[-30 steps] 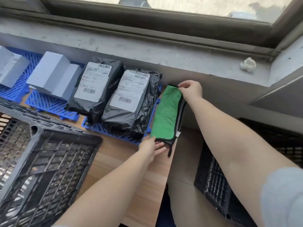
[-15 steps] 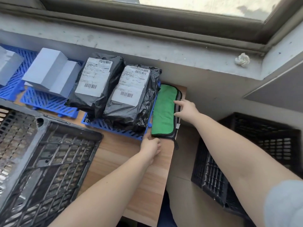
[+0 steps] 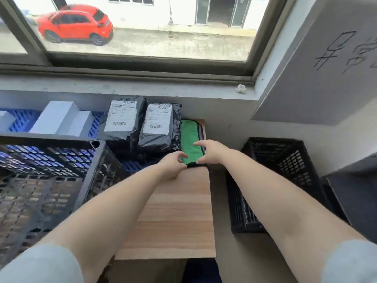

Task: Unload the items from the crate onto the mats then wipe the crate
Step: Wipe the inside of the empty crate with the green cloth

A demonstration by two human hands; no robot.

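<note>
A folded green cloth (image 3: 189, 137) with a dark edge lies flat on the wooden table (image 3: 175, 211), right of the blue mats (image 3: 24, 121). My left hand (image 3: 172, 164) is at the cloth's near left corner, fingers curled, touching its edge. My right hand (image 3: 210, 151) hovers over the near right corner with fingers spread. Neither hand has lifted the cloth. Two black parcels (image 3: 124, 123) (image 3: 160, 127) with white labels and white boxes (image 3: 59, 117) rest on the mats. The black crate (image 3: 47, 180) stands at the left, no items visible inside.
A second black crate (image 3: 273, 180) sits on the floor to the right of the table. A grey sill with a crumpled white scrap (image 3: 241, 88) and a window run along the back. A grey wall stands close on the right.
The view has tilted up, showing the window and street. My right hand slid from the cloth's far end to its near end. My left hand stayed at the near corner.
</note>
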